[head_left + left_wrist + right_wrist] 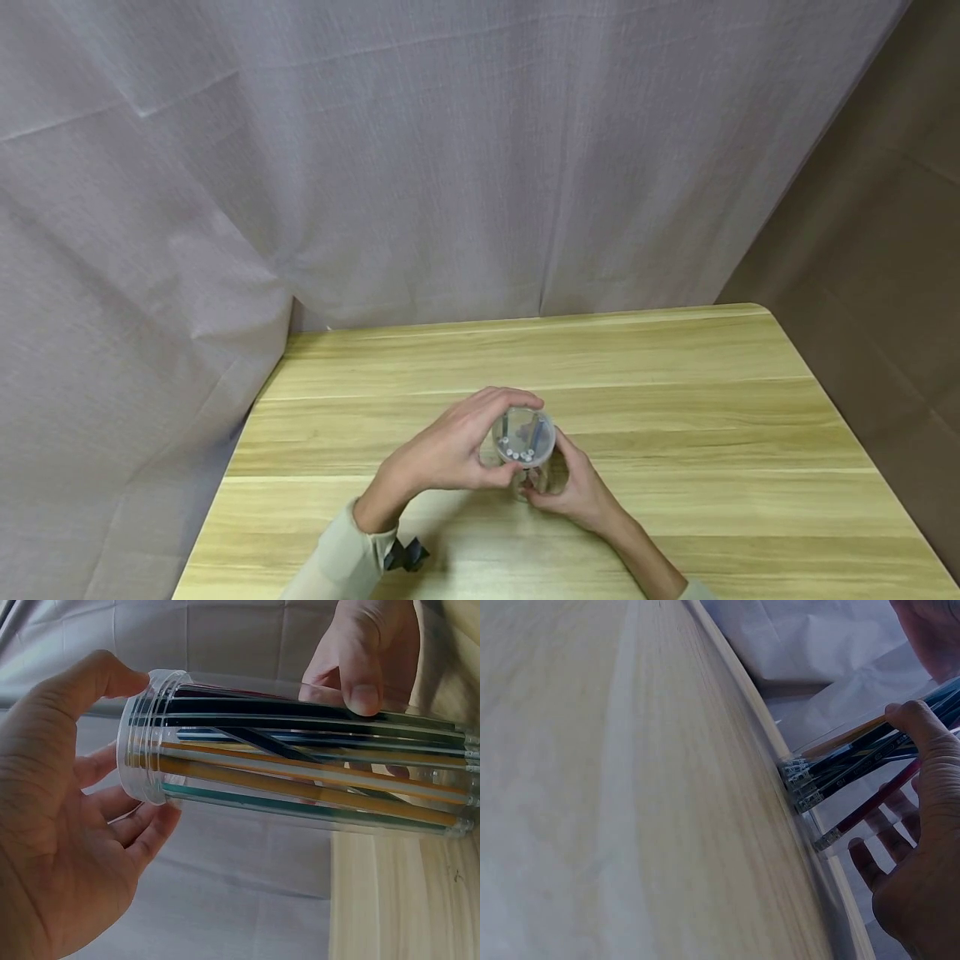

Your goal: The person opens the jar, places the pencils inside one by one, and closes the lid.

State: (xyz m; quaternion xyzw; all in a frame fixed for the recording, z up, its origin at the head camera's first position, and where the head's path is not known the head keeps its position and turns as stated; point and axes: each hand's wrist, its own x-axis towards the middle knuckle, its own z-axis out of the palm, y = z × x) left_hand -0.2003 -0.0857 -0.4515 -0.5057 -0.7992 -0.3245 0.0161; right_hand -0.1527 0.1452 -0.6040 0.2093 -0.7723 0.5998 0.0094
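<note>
A tall clear plastic jar (255,814) stands upright on the table, holding several pencils (300,771) in dark, orange and green colours. Their metal-banded ends (810,799) are at the bottom, beside the tabletop. A translucent lid (525,435) covers the jar's top, and small white round spots show through it. My left hand (453,446) grips the lid from the left, thumb on the near side and fingers round the far rim. Lower down, my right hand (581,492) holds the jar's body, with its thumb (364,694) pressed along the clear wall.
The wood-grain table (675,400) extends to both sides and behind the jar. A grey cloth curtain (420,167) hangs along the back and left, with a browner one (870,250) at the right. A small dark object (407,555) is by the left sleeve cuff.
</note>
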